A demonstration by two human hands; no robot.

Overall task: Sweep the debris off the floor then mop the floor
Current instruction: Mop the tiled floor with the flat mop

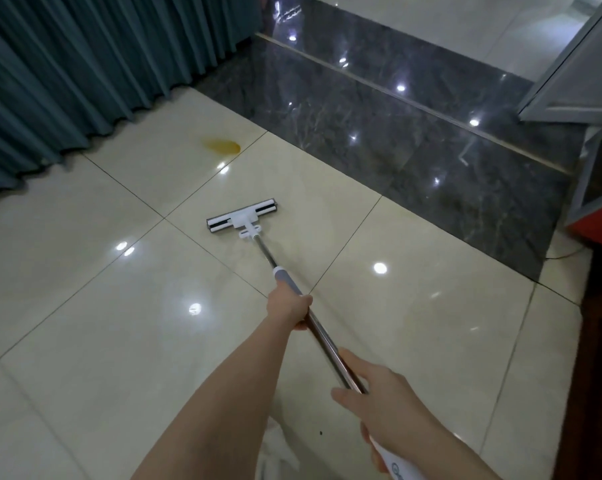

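A flat mop with a white head (242,216) lies on the glossy cream floor tiles (85,306), its steel pole (322,336) slanting back toward me. My left hand (289,306) grips the pole just below its grey sleeve. My right hand (379,400) holds the pole's lower end near the white handle. A yellow-brown stain (222,146) sits on the tile beyond the mop head, near the curtain.
Teal curtains (67,81) hang along the left. A band of dark marble floor (396,133) crosses the far side, with a metal door frame (569,81) at the right. A red and dark wooden piece of furniture (597,271) stands on the right edge.
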